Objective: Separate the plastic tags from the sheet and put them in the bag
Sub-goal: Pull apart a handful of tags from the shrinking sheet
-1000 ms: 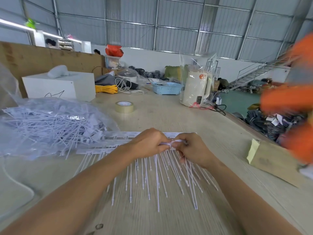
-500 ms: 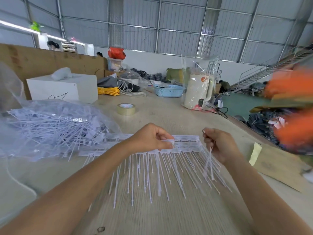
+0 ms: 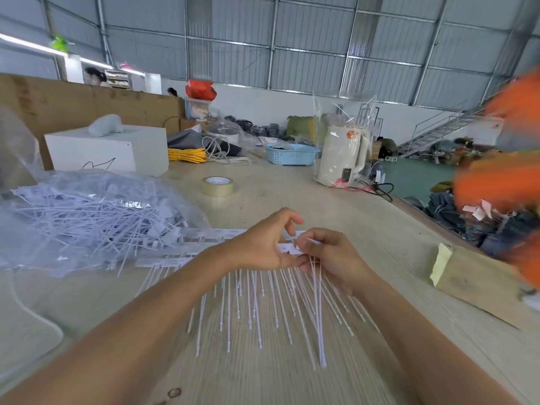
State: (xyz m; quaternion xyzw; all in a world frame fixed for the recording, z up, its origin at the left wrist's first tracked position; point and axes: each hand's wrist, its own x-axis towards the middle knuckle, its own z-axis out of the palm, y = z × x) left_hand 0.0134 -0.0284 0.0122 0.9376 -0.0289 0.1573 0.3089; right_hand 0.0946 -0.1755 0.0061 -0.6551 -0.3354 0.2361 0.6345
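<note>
The wooden table (image 3: 336,206) carries everything, and the biggest thing on it is the clear plastic bag (image 3: 38,229) at the left, slumped open and already heaped with loose white tags — soft film that will sag and shift when anything is pushed into it. Just right of its mouth lies the sheet (image 3: 204,236), a flat white strip of heads joined side by side, with the long thin tails of the plastic tags (image 3: 257,311) fanning toward the person across the boards. These look very light and springy: the tails would bend and whip, so the better hold is probably at the stiffer head, close to the joint where it snaps off. The left hand (image 3: 263,244) presses down on the strip near its right end, thumb and forefinger curled close together over it, steadying it. The right hand (image 3: 330,255) is closed around a small bundle of freed tags — their tails hang down past the palm — while its fingertips pinch at the next head; motion blur makes it hard to say whether that head has parted yet. Small and smooth, the heads could slip from a loose pinch.
</note>
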